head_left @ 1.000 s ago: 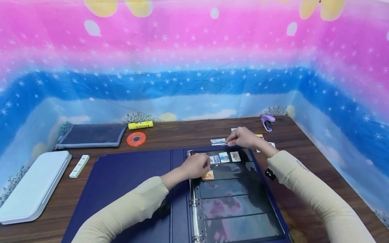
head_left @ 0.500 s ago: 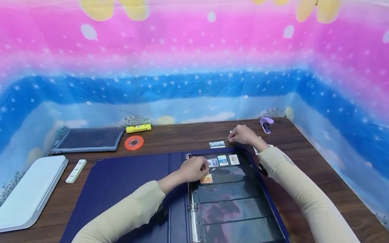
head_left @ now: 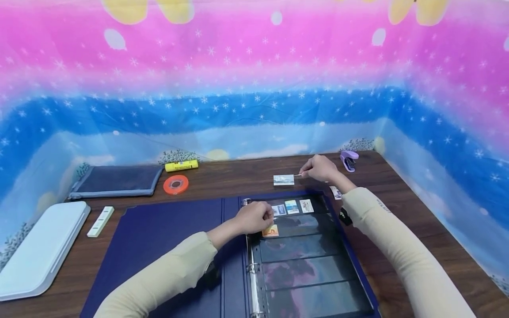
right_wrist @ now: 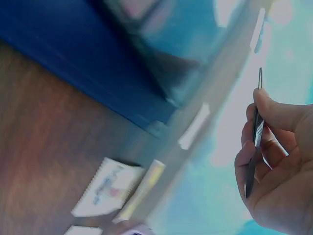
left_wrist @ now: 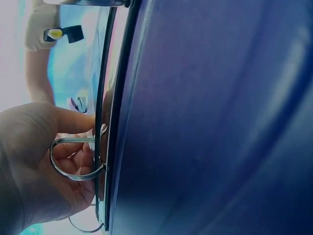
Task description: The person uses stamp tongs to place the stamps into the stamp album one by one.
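Observation:
My right hand (head_left: pixel 320 168) pinches slim metal tweezers (right_wrist: pixel 258 115) between thumb and fingers. In the head view the tweezers' tips are right at the right edge of a pale postage stamp (head_left: pixel 283 180) behind the album. My left hand (head_left: pixel 254 217) rests at the upper left of the black stamp page (head_left: pixel 302 245), fingers bent, beside the metal rings (left_wrist: pixel 73 177). Whether it grips the page I cannot tell. Several stamps sit in the page's top row, such as a blue-and-yellow stamp (head_left: pixel 292 206). An orange stamp (head_left: pixel 271 230) is in the row below, partly under the left hand.
The open navy ring binder (head_left: pixel 171 247) fills the front of the table. More stamps (head_left: pixel 336 192) lie right of it, near a purple stapler (head_left: pixel 349 161). At left are a mesh pouch (head_left: pixel 119 180), orange tape (head_left: pixel 176 184), glue stick (head_left: pixel 181 165), white case (head_left: pixel 43 251) and pale green strip (head_left: pixel 100 221).
My right hand and tweezers have moved slightly away from me, and the pale stamp at the tips has shifted the same way. The left hand has stayed on the page.

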### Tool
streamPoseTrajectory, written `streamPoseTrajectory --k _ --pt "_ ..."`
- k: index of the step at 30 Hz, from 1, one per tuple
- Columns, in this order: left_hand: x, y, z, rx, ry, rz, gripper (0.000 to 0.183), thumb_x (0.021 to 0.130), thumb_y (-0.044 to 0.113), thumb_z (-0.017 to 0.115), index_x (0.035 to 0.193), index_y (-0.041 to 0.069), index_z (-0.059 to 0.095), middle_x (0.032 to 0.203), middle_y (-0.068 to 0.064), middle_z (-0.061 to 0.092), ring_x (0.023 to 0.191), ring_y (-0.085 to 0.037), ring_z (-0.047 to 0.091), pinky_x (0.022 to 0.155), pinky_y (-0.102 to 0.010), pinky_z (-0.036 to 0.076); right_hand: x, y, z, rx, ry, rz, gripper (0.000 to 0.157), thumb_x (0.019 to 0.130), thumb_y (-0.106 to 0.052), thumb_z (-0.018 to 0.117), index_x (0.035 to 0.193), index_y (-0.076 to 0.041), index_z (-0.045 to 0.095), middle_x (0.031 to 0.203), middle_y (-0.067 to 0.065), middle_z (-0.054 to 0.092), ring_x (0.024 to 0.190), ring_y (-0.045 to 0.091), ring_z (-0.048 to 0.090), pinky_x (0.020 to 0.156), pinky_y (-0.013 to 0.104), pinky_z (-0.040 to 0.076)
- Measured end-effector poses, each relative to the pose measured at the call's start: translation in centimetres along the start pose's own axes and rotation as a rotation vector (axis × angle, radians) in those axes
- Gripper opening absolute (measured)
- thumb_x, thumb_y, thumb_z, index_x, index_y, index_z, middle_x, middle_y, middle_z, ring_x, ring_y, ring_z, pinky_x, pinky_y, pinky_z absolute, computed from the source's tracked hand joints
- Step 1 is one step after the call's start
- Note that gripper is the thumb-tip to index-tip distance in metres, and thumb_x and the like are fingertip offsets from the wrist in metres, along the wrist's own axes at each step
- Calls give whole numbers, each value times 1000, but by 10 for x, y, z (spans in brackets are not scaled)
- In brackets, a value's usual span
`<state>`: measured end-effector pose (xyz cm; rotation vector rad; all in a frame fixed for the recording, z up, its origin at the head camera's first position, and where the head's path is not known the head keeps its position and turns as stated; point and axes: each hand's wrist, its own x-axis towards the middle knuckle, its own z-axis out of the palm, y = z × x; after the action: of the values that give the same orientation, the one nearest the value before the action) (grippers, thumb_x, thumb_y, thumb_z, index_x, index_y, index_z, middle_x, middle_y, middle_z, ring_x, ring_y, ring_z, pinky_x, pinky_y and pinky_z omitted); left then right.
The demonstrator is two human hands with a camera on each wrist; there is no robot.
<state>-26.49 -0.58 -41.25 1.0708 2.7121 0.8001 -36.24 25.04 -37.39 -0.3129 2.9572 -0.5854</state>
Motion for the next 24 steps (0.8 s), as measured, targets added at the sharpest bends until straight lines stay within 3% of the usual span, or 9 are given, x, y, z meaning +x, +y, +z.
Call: streamPoseTrajectory --k 6,11,17,24 --pt "1 1 0 7 -12 -12 15 89 11 56 75 9 61 74 0 55 57 -8 43 55 -20 34 -21 -7 -13 84 -2 -70 14 86 -17 65 95 -11 74 105 11 70 86 22 65 70 32 46" --pt "0 2 0 -68 -19 -64 21 89 16 60 69 11 58 64 4 50 51 -8 39 54 -19 32 -42 -7 -2 97 -78 -105 11 84 -14 67 90 -10 75 93 10 73 67 11 59 63 25 43" --pt "-1 2 2 -74 3 -90 20 89 19 61 70 12 60 66 3 54 51 -8 40 51 -19 30 -60 -3 17 67 -139 -155 8 81 -12 69 85 -10 76 89 7 74 73 6 62 66 25 48" --pt "-2 4 1 -67 17 -81 18 89 20 61 73 12 60 69 2 55 51 -8 40 51 -19 30 -71 0 24 78 -165 -181 7 78 -9 70 82 -9 75 85 5 74 73 4 61 67 23 47"
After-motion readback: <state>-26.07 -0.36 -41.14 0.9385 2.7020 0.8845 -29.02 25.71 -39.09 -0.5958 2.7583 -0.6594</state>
